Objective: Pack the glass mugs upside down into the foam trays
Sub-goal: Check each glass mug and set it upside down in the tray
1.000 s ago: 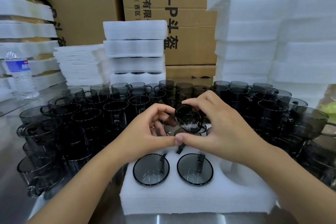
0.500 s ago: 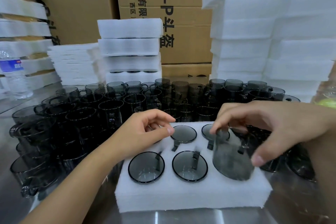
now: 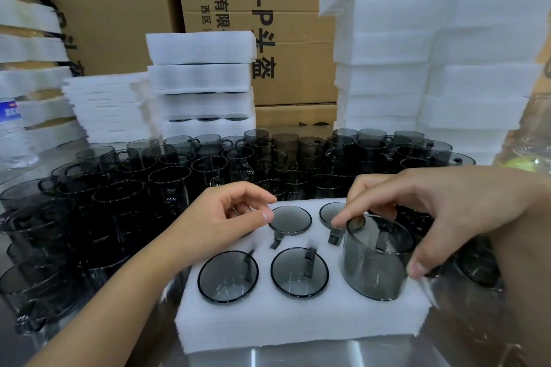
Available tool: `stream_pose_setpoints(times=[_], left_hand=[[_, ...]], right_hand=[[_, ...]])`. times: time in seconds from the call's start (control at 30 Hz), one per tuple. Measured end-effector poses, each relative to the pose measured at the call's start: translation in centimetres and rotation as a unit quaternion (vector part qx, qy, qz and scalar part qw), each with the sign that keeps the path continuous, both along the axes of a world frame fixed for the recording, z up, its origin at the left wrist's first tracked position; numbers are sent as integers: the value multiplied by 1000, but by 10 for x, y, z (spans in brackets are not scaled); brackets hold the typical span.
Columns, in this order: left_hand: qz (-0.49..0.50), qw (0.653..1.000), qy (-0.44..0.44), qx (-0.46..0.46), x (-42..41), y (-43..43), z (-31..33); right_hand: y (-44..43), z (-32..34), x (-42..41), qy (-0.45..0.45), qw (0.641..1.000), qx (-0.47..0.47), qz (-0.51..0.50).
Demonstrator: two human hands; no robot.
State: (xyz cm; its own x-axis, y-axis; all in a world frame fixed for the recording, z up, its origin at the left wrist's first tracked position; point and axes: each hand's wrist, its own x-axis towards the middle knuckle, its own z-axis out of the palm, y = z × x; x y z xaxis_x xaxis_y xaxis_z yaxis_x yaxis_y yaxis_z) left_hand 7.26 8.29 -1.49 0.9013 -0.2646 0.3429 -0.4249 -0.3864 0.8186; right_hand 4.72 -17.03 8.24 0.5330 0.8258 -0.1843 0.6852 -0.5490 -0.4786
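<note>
Loose mugs [image 3: 167, 185] are massed upright on the tabletop [image 3: 298, 357] at left as feed stock; left hand [image 3: 220, 223] is held empty, fingers curled, over foam tray [image 3: 268, 325]; smoked mug [image 3: 376, 256] is pinched rim-down by right hand [image 3: 441, 208], half-seated in the front-right pocket

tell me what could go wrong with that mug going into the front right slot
The mug in the right hand still stands tall and looks slightly tilted, so it may jam on the foam tray. Loose upright mugs crowd close around the tray, so either hand might knock one.
</note>
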Motion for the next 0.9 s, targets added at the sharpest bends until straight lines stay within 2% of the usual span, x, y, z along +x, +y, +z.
stream_pose_setpoints(times=[0.03,0.07,0.1,0.13,0.3,0.9], left_hand=[[0,1000,0,-1,0,0,0],[0,1000,-1,-1,0,0,0],[0,1000,-1,-1,0,-1,0],[0,1000,-2,0,0,-1,1],[-5,1000,0,-2,-2,0,2],[-10,1000,-3,8,-1,-1,0]], right_hand=[[-10,-2,1,49,998,23,-12],[-18,-1,2,35,999,-10,8],[-28,0,10,7,999,-4,-35],[-31,-6,16,-3,1000,2,-17],[-33,-10,23,47,998,38,6],[-28,-13,24,27,999,2,-22]])
